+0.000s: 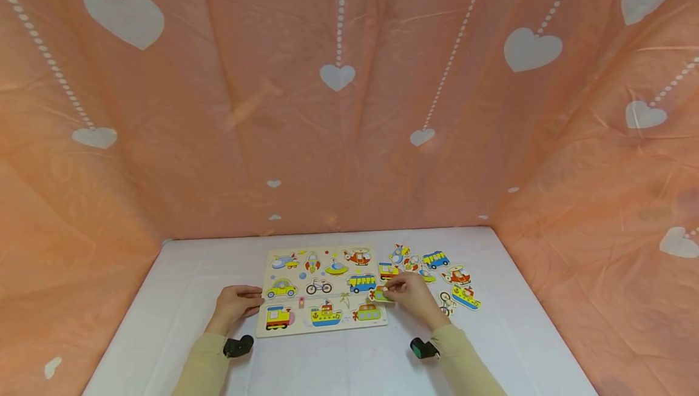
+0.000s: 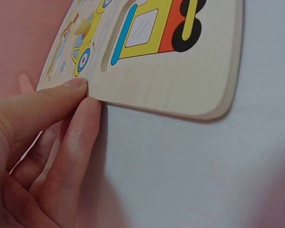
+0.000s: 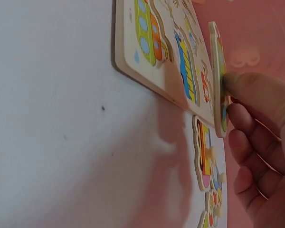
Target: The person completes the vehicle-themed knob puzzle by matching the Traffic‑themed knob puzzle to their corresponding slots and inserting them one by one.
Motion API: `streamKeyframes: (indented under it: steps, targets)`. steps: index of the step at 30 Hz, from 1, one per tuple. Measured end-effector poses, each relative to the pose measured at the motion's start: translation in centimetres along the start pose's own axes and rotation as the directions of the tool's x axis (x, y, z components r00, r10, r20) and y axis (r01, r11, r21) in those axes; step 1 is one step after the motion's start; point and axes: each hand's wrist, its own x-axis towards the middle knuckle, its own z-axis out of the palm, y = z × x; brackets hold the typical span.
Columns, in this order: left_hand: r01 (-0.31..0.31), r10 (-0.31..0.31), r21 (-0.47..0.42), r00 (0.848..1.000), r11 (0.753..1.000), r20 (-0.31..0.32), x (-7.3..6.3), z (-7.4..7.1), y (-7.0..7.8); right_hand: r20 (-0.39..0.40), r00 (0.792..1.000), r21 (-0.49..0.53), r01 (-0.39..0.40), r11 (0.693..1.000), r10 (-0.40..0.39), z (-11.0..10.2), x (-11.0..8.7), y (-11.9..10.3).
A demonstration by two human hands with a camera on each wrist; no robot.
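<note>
A wooden puzzle board with printed vehicles lies on the table. My left hand is at its left side; in the left wrist view the fingertips pinch the board's edge. My right hand holds a green submarine puzzle piece between thumb and fingers. The piece is raised over the board's right edge, just above the printed submarine. In the right wrist view the submarine piece stands nearly edge-on, with its far face hidden. A yellow car piece with a knob sits in the board.
Several loose pieces lie right of the board, among them a train, a bus, a helicopter, a ship and a bicycle. The white table is backed by a pink curtain with hearts.
</note>
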Motion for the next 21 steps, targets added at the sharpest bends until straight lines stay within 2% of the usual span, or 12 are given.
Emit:
streamKeyframes:
  steps: [13, 21]
  targets:
    - [-0.016, 0.016, -0.002, 1.000, 1.000, 0.005, 0.0, 0.0, 0.1, 0.054, 0.998, 0.042, -0.035, 0.999, 0.033, 1.0, -0.3, -0.6]
    - [-0.012, 0.012, 0.001, 1.000, 1.000, 0.007, -0.1, 0.0, 0.0, 0.084, 0.996, 0.047, 0.001, 0.999, -0.005, 2.2, -0.6, -0.4]
